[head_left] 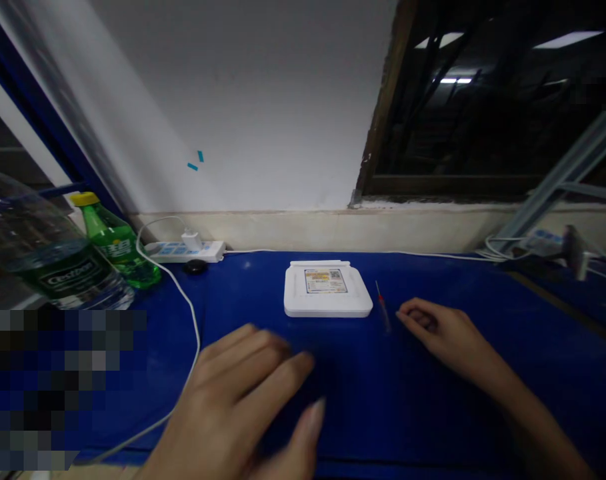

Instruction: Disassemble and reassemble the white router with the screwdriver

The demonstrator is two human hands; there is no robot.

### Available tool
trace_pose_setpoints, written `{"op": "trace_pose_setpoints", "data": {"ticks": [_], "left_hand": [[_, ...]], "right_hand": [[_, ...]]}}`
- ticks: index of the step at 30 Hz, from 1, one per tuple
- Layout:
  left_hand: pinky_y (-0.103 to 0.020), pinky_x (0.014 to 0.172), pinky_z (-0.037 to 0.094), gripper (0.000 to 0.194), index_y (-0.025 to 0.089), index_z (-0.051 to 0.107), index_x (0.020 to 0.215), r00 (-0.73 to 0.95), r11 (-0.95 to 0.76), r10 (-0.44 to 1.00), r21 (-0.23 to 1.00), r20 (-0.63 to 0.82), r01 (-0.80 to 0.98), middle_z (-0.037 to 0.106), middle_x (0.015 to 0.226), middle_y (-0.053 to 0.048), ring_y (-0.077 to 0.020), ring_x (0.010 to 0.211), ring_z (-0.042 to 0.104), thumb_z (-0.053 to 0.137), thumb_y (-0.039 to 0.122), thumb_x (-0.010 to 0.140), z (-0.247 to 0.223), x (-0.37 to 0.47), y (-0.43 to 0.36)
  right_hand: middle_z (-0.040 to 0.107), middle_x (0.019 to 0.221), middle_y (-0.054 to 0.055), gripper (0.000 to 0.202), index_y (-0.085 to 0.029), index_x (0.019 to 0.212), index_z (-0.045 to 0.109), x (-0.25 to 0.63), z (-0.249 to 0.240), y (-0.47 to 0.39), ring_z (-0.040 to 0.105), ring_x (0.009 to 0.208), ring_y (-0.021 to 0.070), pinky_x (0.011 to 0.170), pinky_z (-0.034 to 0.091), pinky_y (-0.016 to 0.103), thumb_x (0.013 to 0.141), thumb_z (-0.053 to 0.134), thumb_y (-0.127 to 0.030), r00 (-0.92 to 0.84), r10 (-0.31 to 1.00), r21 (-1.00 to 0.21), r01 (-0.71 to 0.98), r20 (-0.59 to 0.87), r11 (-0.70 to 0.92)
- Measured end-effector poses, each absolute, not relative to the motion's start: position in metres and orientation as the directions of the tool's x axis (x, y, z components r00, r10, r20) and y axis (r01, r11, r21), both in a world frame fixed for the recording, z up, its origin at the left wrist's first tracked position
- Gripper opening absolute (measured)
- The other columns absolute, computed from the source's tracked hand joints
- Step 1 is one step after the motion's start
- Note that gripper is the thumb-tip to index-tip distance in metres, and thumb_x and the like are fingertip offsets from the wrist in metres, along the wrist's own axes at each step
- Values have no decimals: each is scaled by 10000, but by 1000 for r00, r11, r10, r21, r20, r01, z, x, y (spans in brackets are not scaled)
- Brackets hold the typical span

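Observation:
A white router-like box (327, 303) lies flat on the blue table, with a printed label and QR code on top and a thin white bar along its back edge. To its right rests a small screwdriver (384, 313) with a metal shaft, a red collar and a see-through handle. My left hand (243, 393) is in front of the box, slightly blurred, thumb and fingers apart and holding nothing I can see. Just right of the screwdriver, apart from it, my right hand (440, 327) has its fingers curled in by the thumb; nothing shows in it.
A large clear bottle (67, 267) and a green bottle (117, 243) stand at the left. Behind them are a white power strip (207, 251) with a plug and a round black object (195, 267). A white cable (195, 327) crosses the table's left side. A wall borders the back.

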State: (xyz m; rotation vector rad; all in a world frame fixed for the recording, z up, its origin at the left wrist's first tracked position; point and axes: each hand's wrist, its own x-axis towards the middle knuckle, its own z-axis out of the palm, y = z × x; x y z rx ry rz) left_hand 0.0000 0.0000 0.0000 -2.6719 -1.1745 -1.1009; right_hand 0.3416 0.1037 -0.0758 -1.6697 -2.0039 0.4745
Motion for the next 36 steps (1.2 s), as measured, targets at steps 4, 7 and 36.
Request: {"op": "trace_pose_setpoints", "data": {"ticks": [4, 7, 36], "left_hand": [[-433, 896, 535, 305, 245, 644, 1221, 622, -695, 710, 190, 330, 693, 704, 1062, -72, -275, 1018, 661, 539, 398, 980, 42, 53, 75], [-416, 954, 504, 415, 226, 631, 1251, 688, -708, 706, 176, 166, 684, 690, 1169, -87, -287, 1095, 643, 601, 481, 925, 54, 79, 133], [-456, 1000, 442, 1155, 318, 167, 1564, 688, -720, 642, 575, 340, 388, 430, 1435, -117, -329, 1172, 511, 831, 550, 649, 7, 75, 194]], "right_hand": [[708, 663, 10, 258, -226, 800, 624, 332, -48, 134, 667, 595, 165, 515, 440, 241, 895, 570, -460, -197, 979, -448, 871, 55, 201], [681, 561, 17, 198, -210, 745, 590, 324, -30, 162, 673, 546, 176, 507, 445, 240, 864, 621, -365, -175, 980, -371, 920, -99, 127], [757, 882, 61, 251, -166, 924, 706, 352, -52, 195, 703, 814, 180, 751, 564, 292, 707, 765, -277, -60, 998, -929, 369, -6, 16]]}}
